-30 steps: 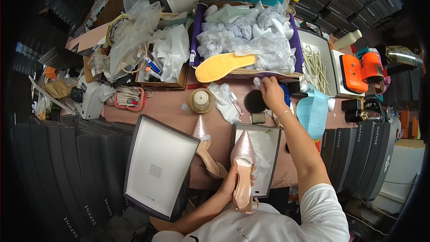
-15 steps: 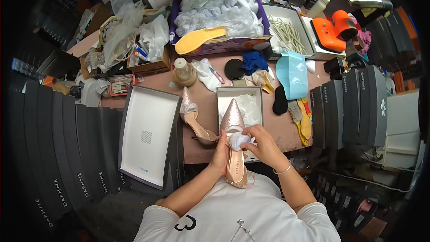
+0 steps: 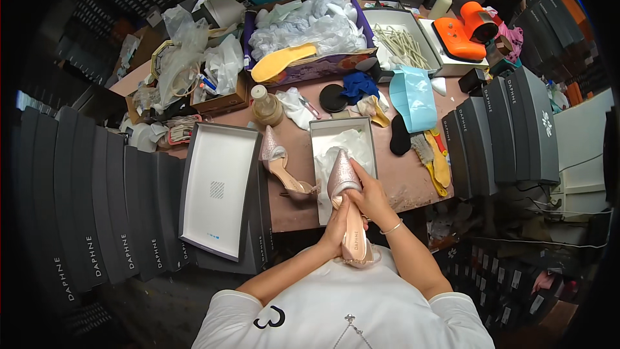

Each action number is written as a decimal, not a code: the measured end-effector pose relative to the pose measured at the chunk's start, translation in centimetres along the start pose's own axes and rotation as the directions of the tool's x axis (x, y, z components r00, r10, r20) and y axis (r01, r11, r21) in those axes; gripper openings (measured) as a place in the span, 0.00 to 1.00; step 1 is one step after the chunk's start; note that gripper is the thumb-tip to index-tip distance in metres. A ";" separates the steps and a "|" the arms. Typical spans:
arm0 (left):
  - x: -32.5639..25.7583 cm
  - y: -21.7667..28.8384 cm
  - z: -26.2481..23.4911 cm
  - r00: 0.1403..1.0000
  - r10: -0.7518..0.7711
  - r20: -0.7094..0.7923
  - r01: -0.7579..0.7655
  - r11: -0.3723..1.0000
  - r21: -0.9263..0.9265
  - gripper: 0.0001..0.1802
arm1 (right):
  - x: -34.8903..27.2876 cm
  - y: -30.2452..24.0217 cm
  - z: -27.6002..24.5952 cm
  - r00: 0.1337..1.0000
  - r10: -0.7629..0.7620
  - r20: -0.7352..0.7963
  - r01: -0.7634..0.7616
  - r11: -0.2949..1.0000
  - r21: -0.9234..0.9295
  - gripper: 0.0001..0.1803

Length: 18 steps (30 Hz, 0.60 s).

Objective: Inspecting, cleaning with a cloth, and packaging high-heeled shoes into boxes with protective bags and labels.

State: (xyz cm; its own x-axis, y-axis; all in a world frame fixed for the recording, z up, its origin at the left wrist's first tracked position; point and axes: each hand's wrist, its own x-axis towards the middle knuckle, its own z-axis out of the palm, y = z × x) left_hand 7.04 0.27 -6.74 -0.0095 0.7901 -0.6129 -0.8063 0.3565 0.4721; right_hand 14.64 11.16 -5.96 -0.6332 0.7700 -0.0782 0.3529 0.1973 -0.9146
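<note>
My left hand (image 3: 334, 232) grips the glittery pink pointed shoe (image 3: 341, 174) around its middle, while my right hand (image 3: 371, 195) clasps the same shoe by the right side of its toe, fingers close to the opening. The shoe sits between my two hands, toe pointing away from me and heel toward my shirt (image 3: 310, 304). Just beyond my hands stands an open shoe box (image 3: 323, 130), with white tissue paper (image 3: 354, 143) inside it. Ahead and to the left of my left hand, the matching shoe (image 3: 281, 169) lies on the table (image 3: 394, 187), and farther left of that hand is a tilted grey box lid (image 3: 219, 155). To the right of my right hand, past the bare tabletop, lie a brush (image 3: 423, 147) and a black insole-shaped piece (image 3: 400, 134). Farther ahead of both hands come a brownish bottle (image 3: 266, 110), a black round tin (image 3: 333, 98) and a blue cloth (image 3: 359, 88); farthest, a yellow insole (image 3: 284, 63) leans against a purple box (image 3: 363, 22) heaped with plastic wads (image 3: 310, 29).
</note>
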 end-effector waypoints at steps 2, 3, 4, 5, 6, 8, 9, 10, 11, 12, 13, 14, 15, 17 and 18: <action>0.3 0.8 -0.5 0.999 0.017 0.043 -0.017 1.000 -0.007 0.30 | 1.3 -0.2 0.4 0.997 -0.073 -0.007 0.072 0.994 -0.077 0.33; 0.3 1.4 -0.5 0.992 0.124 -0.024 -0.123 0.991 0.061 0.29 | 2.4 0.2 0.4 0.999 -0.049 0.015 0.050 0.997 -0.060 0.33; 0.1 2.0 -0.5 0.970 0.225 -0.090 -0.212 0.967 0.139 0.28 | 3.7 1.0 0.3 0.999 -0.018 0.036 0.019 0.999 -0.038 0.34; 0.0 2.8 -0.5 0.933 0.330 -0.143 -0.294 0.929 0.224 0.28 | 4.8 1.3 0.0 0.998 0.010 0.055 -0.009 1.000 -0.017 0.34; 0.1 3.1 -2.6 0.842 0.506 -0.189 -0.417 0.831 0.368 0.27 | 5.5 1.4 -0.6 0.999 -0.001 0.040 0.001 1.000 0.002 0.33; 1.4 4.3 -8.2 0.629 0.738 -0.243 -0.415 0.584 0.698 0.27 | 6.9 4.7 -1.1 0.998 -0.039 0.050 0.049 0.974 -0.221 0.33; 2.3 5.0 -10.5 0.529 0.808 -0.260 -0.278 0.454 0.847 0.28 | 7.0 6.8 -0.7 0.997 -0.043 0.059 0.060 0.943 -0.328 0.33; 3.4 5.3 -12.0 0.627 0.699 -0.344 -0.343 0.645 0.683 0.29 | 6.8 8.1 0.1 0.981 0.128 0.144 -0.050 0.889 -0.455 0.32; 4.6 5.4 -13.4 0.722 0.570 -0.392 -0.372 0.798 0.475 0.31 | 6.3 8.7 0.9 0.991 0.061 0.121 0.002 0.884 -0.468 0.31; 5.8 5.3 -14.7 0.703 0.542 -0.461 -0.342 0.825 0.450 0.28 | 5.9 9.1 1.7 0.996 -0.007 0.094 0.052 0.874 -0.484 0.30; 6.7 5.3 -15.7 0.682 0.519 -0.515 -0.341 0.849 0.404 0.27 | 5.4 9.3 2.3 0.995 -0.072 0.066 0.095 0.859 -0.503 0.29; 7.3 5.2 -16.9 0.654 0.490 -0.577 -0.342 0.871 0.352 0.25 | 5.0 7.2 1.5 0.993 0.017 0.117 0.038 0.894 -0.447 0.30; 7.7 4.9 -17.7 0.626 0.456 -0.633 -0.345 0.890 0.299 0.24 | 4.3 5.0 0.8 0.958 0.154 0.241 -0.021 0.879 -0.476 0.31; 8.5 4.1 -17.4 0.575 0.527 -0.626 -0.395 0.849 0.351 0.21 | 3.4 1.5 -0.4 0.800 0.407 0.440 -0.114 0.824 -0.555 0.32; 8.4 3.9 -17.4 0.570 0.536 -0.623 -0.404 0.843 0.355 0.21 | 2.5 2.3 0.7 0.779 0.410 0.475 -0.085 0.818 -0.568 0.37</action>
State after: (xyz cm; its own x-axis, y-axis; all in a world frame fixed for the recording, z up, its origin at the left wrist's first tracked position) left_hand -6.47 -0.36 -21.13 -0.8060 0.3309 -0.4907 -0.4654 0.1580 0.8709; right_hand 13.42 13.10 -8.56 -0.6753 0.3927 -0.6243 0.7339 0.4413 -0.5164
